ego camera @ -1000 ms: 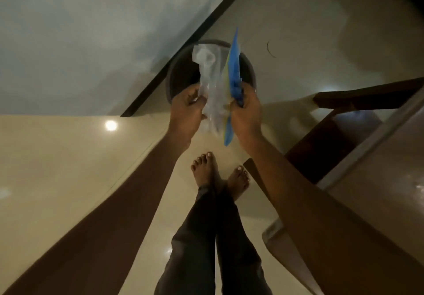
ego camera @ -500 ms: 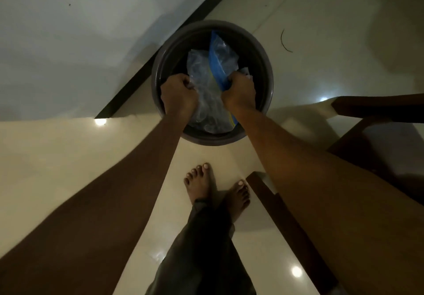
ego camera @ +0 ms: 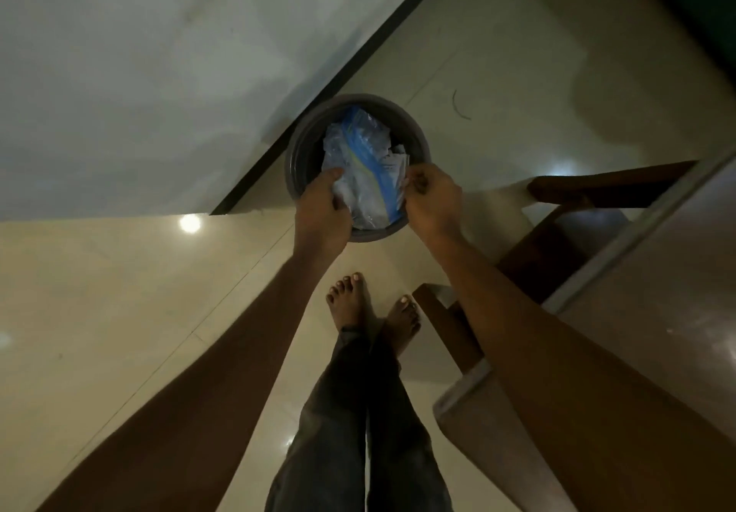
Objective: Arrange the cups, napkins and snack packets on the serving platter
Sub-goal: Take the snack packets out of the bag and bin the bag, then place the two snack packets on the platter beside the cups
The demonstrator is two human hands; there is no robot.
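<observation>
A dark round bin (ego camera: 299,141) stands on the floor against the wall. Inside it lies a crumpled clear plastic wrapper (ego camera: 360,141) with a blue strip, beside a bit of white paper (ego camera: 394,161). My left hand (ego camera: 322,209) is at the bin's near rim, thumb and fingers pinching the wrapper's near edge. My right hand (ego camera: 432,201) hovers over the near right rim with fingers loosely curled and nothing in them. No cups, napkins, snack packets or platter are in view.
A pale wall (ego camera: 159,73) with a dark skirting (ego camera: 358,49) runs behind the bin. Dark wooden furniture (ego camera: 609,189) and a glossy tabletop (ego camera: 657,312) are close on the right. My bare feet (ego camera: 354,304) stand on the shiny tiled floor (ego camera: 119,292).
The wrapper went from held above the bin to pressed down inside it. Both hands have since drawn back to the near rim, and the right hand has let go.
</observation>
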